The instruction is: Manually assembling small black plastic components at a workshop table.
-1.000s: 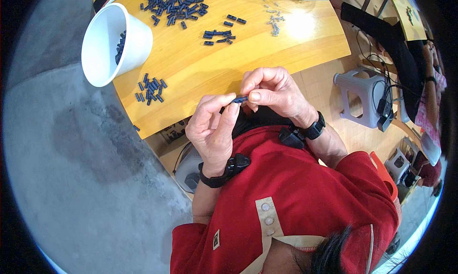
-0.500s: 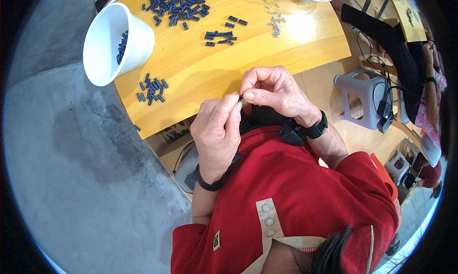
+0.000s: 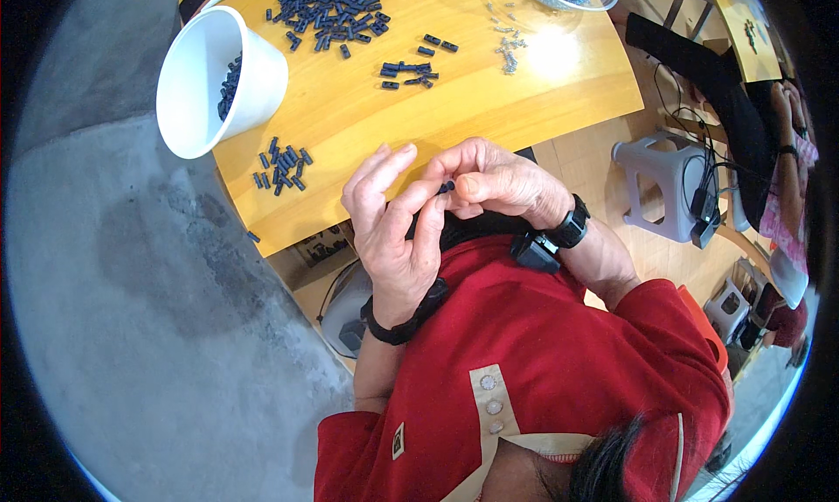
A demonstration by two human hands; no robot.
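Observation:
Between my two hands, at the near edge of the table, is a small black cylindrical part [image 3: 446, 187]. My left hand [image 3: 389, 231] pinches it between thumb and forefinger, with the other fingers lifted and spread. At its other end, my right hand [image 3: 511, 180] is closed with thumb and forefinger against it. Fingertips hide much of the part. Similar short black parts lie on the wooden table [image 3: 367, 139]: a small pile [image 3: 284, 166] at the left, a small group [image 3: 408, 72] in the middle and a large heap [image 3: 330, 11] at the back.
A white tub [image 3: 265, 65] lies tipped at the table's left edge with black parts inside. Tiny shiny metal pieces [image 3: 509, 55] lie near a clear bowl [image 3: 572, 4] at the far right. A grey stool [image 3: 660, 183] stands right of the table, with another person's arm beyond.
My left hand's outer fingers have lifted and spread from the pinch. My right hand has turned and moved slightly lower, and more of the black part shows between the fingertips.

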